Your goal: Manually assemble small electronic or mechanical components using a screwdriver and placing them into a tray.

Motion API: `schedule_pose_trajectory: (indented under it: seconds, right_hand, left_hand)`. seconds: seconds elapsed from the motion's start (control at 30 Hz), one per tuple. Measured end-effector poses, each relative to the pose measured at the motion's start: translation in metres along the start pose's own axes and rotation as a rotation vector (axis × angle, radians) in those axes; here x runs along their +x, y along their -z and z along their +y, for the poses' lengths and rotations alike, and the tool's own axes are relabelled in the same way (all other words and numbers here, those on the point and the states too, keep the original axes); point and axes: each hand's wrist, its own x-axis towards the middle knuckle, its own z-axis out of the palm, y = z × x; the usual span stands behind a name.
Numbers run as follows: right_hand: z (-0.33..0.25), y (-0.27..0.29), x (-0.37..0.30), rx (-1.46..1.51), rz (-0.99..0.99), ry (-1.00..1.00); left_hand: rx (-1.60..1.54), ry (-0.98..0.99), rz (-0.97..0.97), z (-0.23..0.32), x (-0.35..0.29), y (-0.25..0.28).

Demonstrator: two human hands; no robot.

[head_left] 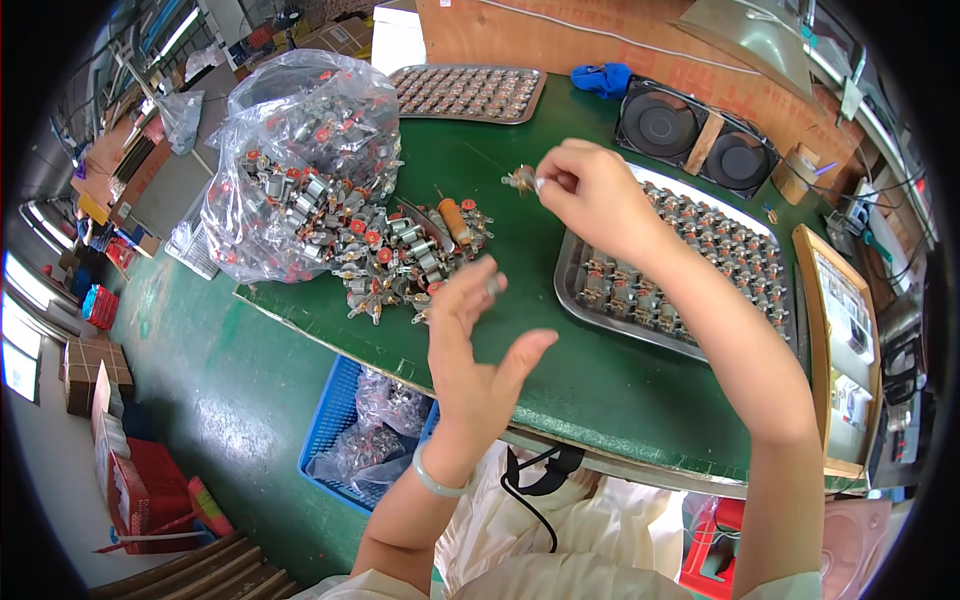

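My right hand point(597, 200) is raised above the green table, its fingers pinched on a small motor-like metal part point(520, 180) that sticks out to the left. Fingers apart and thumb stretched out, my left hand point(470, 345) hovers by the near side of a loose pile of similar metal parts point(385, 245) with red-orange discs. A shiny spot shows near its fingertips; whether it is a ring or a part, I cannot tell. Below my right forearm, a metal tray point(640, 335) holds rows of these parts. An orange-brown cylinder point(455, 221) lies on the pile.
A clear plastic bag point(300, 110) full of parts spills onto the table point(590, 400). Another filled tray point(535, 100) sits at the back. Two black round fans or speakers point(690, 135) and a wooden frame point(815, 290) stand right. A blue basket point(320, 420) is below the table's edge.
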Motion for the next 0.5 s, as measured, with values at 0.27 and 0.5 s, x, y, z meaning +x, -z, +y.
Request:
schedule_pose_trajectory:
  seconds: [0.27, 0.5]
  right_hand:
    - [0.036, -0.052, 0.040, -0.579, -0.206, -0.085]
    - [0.030, -0.039, 0.046, -0.645, -0.456, -0.192]
  left_hand:
    - [0.230, -0.178, -0.070, -0.009, -0.027, -0.007]
    - [0.280, -0.149, -0.057, -0.007, -0.024, -0.009]
